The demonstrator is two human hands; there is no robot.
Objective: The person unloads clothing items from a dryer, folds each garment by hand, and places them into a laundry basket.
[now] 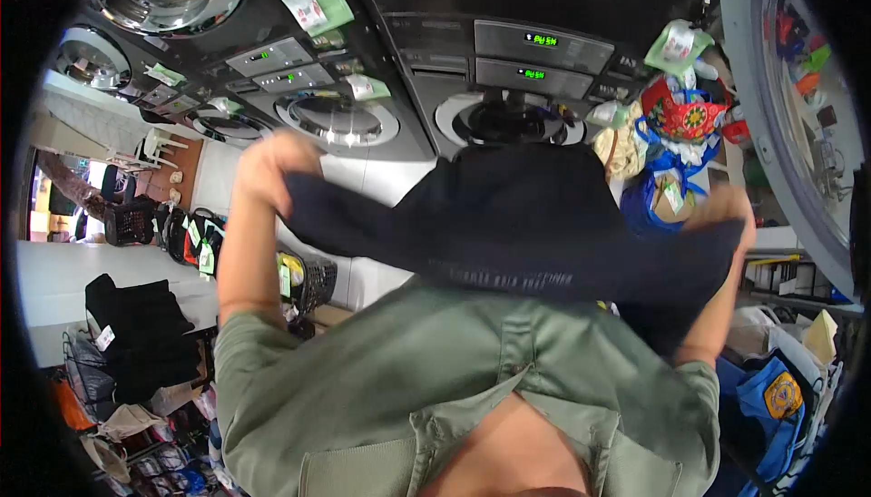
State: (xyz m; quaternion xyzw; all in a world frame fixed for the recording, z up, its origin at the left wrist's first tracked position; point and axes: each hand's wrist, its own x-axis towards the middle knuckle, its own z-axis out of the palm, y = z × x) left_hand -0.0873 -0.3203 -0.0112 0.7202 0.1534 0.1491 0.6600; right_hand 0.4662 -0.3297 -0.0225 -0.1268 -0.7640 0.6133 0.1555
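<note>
A dark shirt (508, 216) is stretched out in front of my chest, with a line of small pale lettering across it. My left hand (277, 170) is closed on its left end. At the other end my right hand (721, 211) grips the fabric, partly hidden behind it. Both hands are blurred by motion. The shirt's middle hangs away from me, over the floor in front of the machines.
Black laundry machines (544, 52) with green displays and tagged slips line the front. A round glass door (798, 125) stands open at the right. Filled bags (667, 193) sit below it. Black clothes (141, 334) lie at the left, near a dark basket (316, 284).
</note>
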